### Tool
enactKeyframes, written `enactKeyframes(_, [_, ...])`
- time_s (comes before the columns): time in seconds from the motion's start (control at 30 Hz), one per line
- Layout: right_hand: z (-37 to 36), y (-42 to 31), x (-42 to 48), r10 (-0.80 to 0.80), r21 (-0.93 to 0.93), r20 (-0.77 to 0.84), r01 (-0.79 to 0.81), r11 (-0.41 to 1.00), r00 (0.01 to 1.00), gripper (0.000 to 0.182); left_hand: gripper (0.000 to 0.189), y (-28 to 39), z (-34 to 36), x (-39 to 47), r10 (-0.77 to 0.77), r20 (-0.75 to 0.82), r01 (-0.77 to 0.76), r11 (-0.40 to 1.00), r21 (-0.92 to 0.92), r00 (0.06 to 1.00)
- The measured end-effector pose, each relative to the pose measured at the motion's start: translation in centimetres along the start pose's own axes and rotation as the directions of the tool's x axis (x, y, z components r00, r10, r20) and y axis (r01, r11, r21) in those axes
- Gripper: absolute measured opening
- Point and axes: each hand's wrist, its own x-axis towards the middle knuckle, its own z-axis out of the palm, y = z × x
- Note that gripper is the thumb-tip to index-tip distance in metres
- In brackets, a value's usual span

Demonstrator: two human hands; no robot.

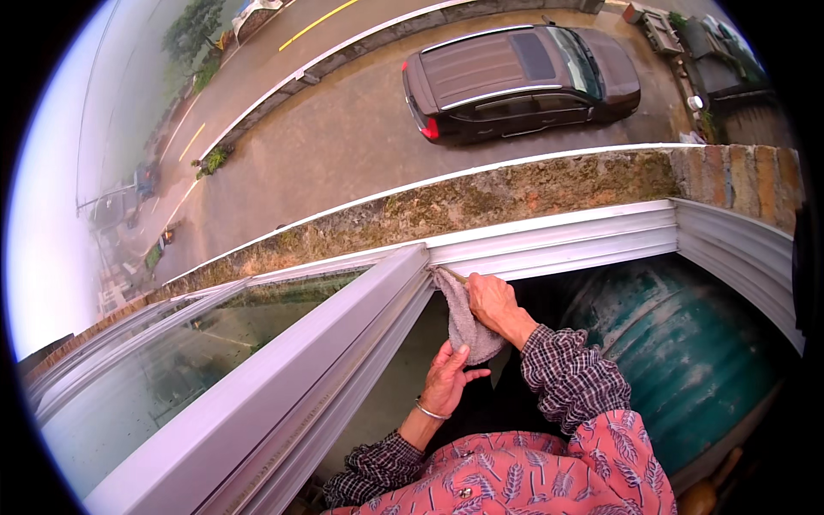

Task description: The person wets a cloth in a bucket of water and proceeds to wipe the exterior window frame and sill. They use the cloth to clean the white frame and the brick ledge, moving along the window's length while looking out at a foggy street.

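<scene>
A grey-brown terry cloth [473, 338] hangs over the lower track of a white sliding window frame [553, 241]. Its upper end is pressed into the corner where the track meets the upright edge of the sliding sash [270, 373]. My right hand [499, 306] grips the cloth together with a thin yellowish stick-like piece [456, 275], whose tip points into that corner; most of it is hidden by hand and cloth. Below it, my left hand [447, 380] pinches the cloth's lower edge between thumb and fingers, a bangle on its wrist.
Window glass [212, 360] fills the left side. Outside the frame runs a mossy masonry ledge [450, 199], with a dark brown SUV [515, 80] parked on wet ground far below. A large green ribbed container [676, 354] stands indoors at my right, close to my sleeve.
</scene>
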Motion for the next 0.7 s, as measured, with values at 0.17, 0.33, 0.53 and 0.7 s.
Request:
enactKeyframes(0.17, [-3.0,1.1,-1.1,0.080,-0.011,0.073,-0.079,0.997,0.994,0.027,0.030,-0.6,1.2,-0.2,-0.035,0.015,0.034,0.999,0.038,0.999])
enactKeyframes(0.33, [0.0,-0.2,-1.2,0.096,0.043,-0.024,-0.095,0.995,0.995,0.022,0.031,-0.7,0.4,0.0,-0.006,0.025,0.007,1.000,-0.012,1.000])
enactKeyframes(0.53, [1.5,-1.0,-1.7,-0.019,-0.006,-0.042,0.019,1.000,0.999,0.017,0.034,-1.1,-0.9,-0.8,-0.035,-0.034,0.037,0.998,0.051,0.999])
enactKeyframes(0.7, [0.1,0.4,-3.1,0.099,0.055,-0.060,-0.096,0.994,0.993,0.023,0.034,-1.2,-0.1,-1.3,-0.028,-0.044,0.035,0.984,0.174,0.999])
